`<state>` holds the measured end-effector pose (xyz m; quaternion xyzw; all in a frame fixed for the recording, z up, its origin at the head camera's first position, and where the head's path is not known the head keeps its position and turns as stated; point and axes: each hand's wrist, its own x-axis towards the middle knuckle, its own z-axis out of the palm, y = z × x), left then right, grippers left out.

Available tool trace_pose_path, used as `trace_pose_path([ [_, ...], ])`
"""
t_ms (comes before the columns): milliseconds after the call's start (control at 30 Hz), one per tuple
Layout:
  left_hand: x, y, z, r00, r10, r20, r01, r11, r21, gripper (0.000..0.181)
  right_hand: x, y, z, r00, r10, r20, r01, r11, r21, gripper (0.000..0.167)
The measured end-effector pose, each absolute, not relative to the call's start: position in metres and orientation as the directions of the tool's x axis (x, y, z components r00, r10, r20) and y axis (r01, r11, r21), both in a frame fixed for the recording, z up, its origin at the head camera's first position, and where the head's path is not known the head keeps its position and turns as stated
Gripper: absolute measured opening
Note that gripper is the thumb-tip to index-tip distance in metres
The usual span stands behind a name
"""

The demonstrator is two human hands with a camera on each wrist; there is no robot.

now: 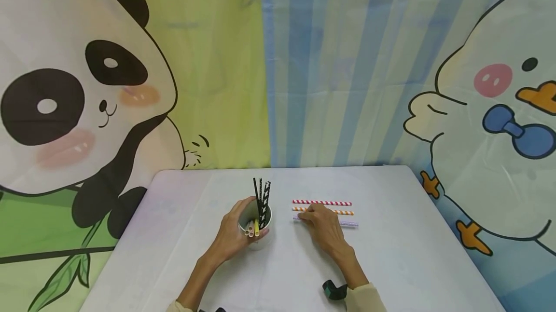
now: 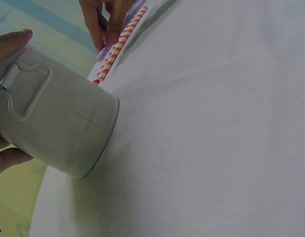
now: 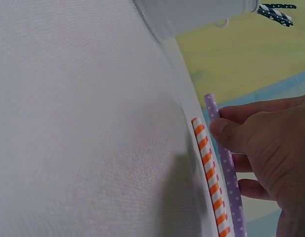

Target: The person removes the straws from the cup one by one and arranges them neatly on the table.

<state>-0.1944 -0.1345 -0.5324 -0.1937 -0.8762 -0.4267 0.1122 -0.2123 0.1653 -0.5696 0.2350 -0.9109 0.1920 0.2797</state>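
My left hand (image 1: 228, 237) grips a small white metal pail (image 2: 68, 118) with a wire loop on its side. Several black-and-white patterned paper straws (image 1: 264, 201) stand in it, along with a yellow straw (image 1: 257, 229) and a few pale ones (image 1: 249, 230). Between thumb and fingers, my right hand (image 1: 323, 227) pinches a purple straw with white dots (image 3: 229, 175) near one end. Beside that lies an orange-striped straw (image 3: 210, 173), partly covered by the right hand in the head view. Farther back on the table is a red-striped straw (image 1: 321, 202).
A white cloth covers the table (image 1: 417, 249). Behind it hangs a printed backdrop (image 1: 321, 85) with a panda and a white bird. A black device (image 1: 334, 290) sits at the right wrist.
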Motion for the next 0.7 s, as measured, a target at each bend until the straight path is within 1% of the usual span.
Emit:
trace_pose_path([
  [167,-0.1953,-0.1335,-0.5335,-0.898,0.240,0.369,0.438,0.563,0.701,0.093,-0.2141,0.1664,-0.5743,-0.731,-0.325,0.600,-0.532,0.822,-0.202,0.016],
  [333,-0.1956,-0.1344,-0.5349,-0.895,0.248,0.370,0.444,0.555,0.703,0.093,-0.2145,0.1648,-0.5752,-0.741,-0.317,0.592,-0.530,0.817,-0.226,0.016],
  [533,-0.1955,-0.1358,-0.5350,-0.897,0.244,0.369,0.441,0.550,0.709,0.092,-0.2158,0.1622,-0.5752,-0.757,-0.319,0.571,-0.527,0.814,-0.244,0.011],
  [700,-0.1957,-0.1351,-0.5349,-0.896,0.246,0.370,0.443,0.549,0.709,0.092,-0.2157,0.1632,-0.5789,-0.733,-0.328,0.596,-0.536,0.818,-0.209,0.010],
])
